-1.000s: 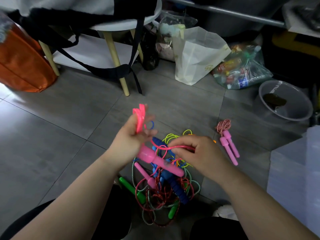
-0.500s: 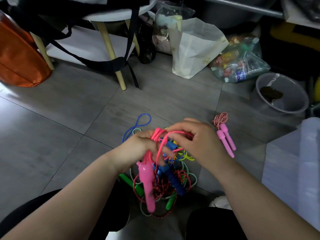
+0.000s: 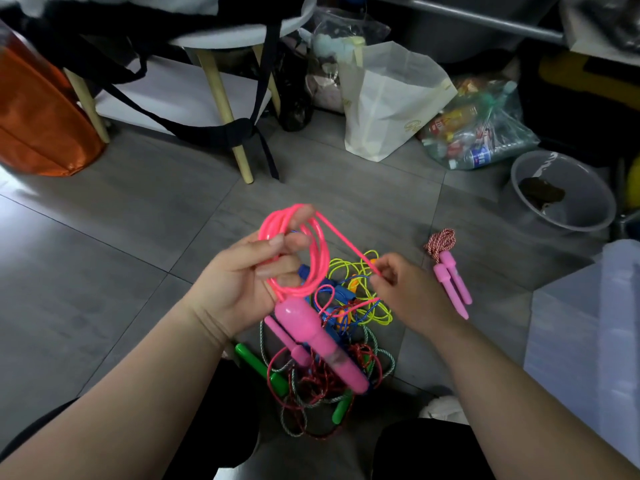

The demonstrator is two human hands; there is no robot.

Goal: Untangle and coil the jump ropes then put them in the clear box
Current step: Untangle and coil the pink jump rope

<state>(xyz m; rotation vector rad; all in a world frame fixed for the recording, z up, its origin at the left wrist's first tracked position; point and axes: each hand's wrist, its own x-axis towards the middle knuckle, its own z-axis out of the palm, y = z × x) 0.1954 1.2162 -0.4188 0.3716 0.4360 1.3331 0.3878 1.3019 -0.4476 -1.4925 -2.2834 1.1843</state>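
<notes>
- Dim, soft indoor light; the grey floor (image 3: 104, 271) is evenly lit, with a pale bright patch at its left edge beside the orange bag (image 3: 41, 126)
- Upper right background sinks into deep shadow
- Wide-angle bowing curves the tile joints and stretches the forearms along the lower edge
- Slight motion smear on the fingertips of the left hand (image 3: 242, 285) and on the handle of the pink jump rope (image 3: 304, 323); centre otherwise fairly sharp

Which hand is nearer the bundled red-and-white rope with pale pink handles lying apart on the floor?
Right. The right hand, pinching the bright pink plastic cord, is just left of the bundled red-and-white rope; the left hand, gripping the cord's coils, is farther left.
</notes>
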